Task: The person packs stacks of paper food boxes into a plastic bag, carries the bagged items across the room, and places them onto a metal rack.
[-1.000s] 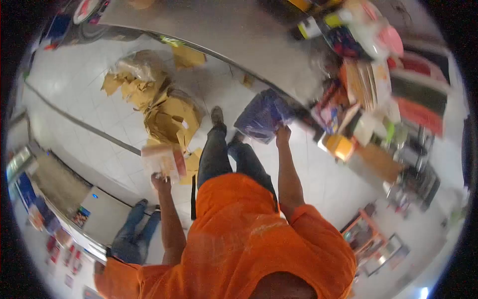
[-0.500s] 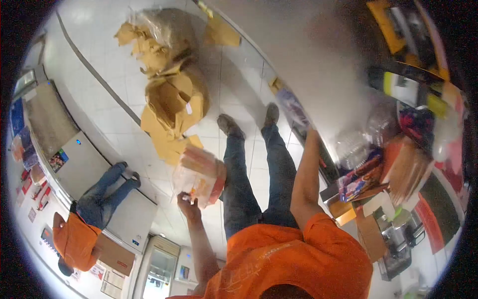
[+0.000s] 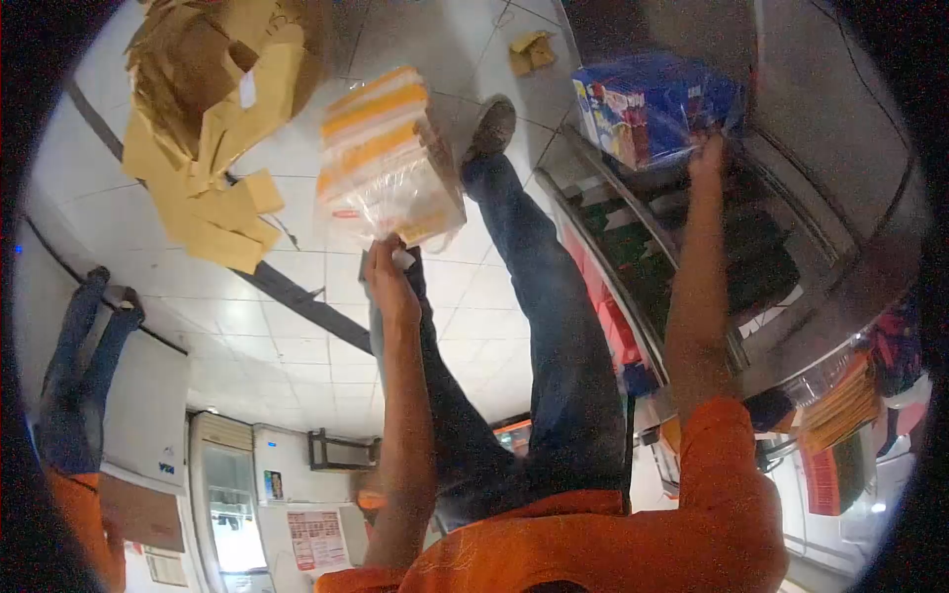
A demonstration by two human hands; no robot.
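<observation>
My left hand [image 3: 391, 282] is closed on the gathered plastic of a clear bag filled with stacked orange-and-white packaging [image 3: 381, 163]. The bag hangs in front of my legs, above the tiled floor. Out to the right, my right hand [image 3: 706, 158] grips the near side of a plastic-wrapped pack of blue printed boxes [image 3: 657, 109]. This blue pack is above a dark rack with metal rails; I cannot tell whether it touches it. The fingertips of my right hand are partly lost in the shiny wrap.
A large torn brown paper sack [image 3: 203, 128] lies on the floor at the left. A cardboard scrap [image 3: 532, 51] is on the tiles ahead. The metal-railed rack [image 3: 682, 222] runs along my right. Another person in an orange shirt [image 3: 79, 514] is at the far left.
My view has turned and moved forward. The orange-and-white bag stays in my left hand. My right arm now reaches further out, with the blue pack plainly visible in my grip.
</observation>
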